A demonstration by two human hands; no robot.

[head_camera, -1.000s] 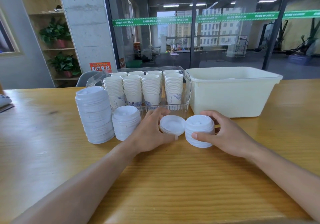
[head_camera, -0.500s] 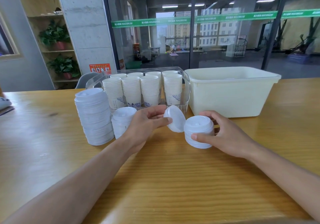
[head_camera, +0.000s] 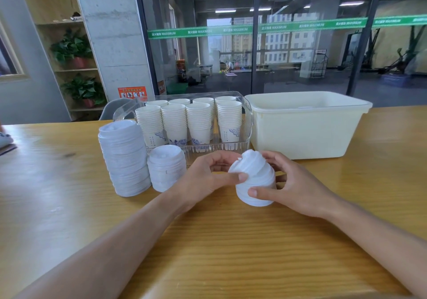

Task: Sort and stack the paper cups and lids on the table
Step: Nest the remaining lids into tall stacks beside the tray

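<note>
Both grips, left hand (head_camera: pixel 203 178) and right hand (head_camera: pixel 298 187), curled around small lid stack (head_camera: pixel 256 183) beside bare tabletop (head_camera: pixel 231 241).

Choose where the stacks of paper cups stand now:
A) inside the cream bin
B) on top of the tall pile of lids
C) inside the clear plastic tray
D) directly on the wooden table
C: the paper cups stand in rows inside the clear plastic tray, left of the cream bin.

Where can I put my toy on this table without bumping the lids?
Bare wooden table lies in front of both forearms, and left of the tall lid stack. It is crowded between that stack, the short lid stack, the clear cup tray and the cream bin.
</note>
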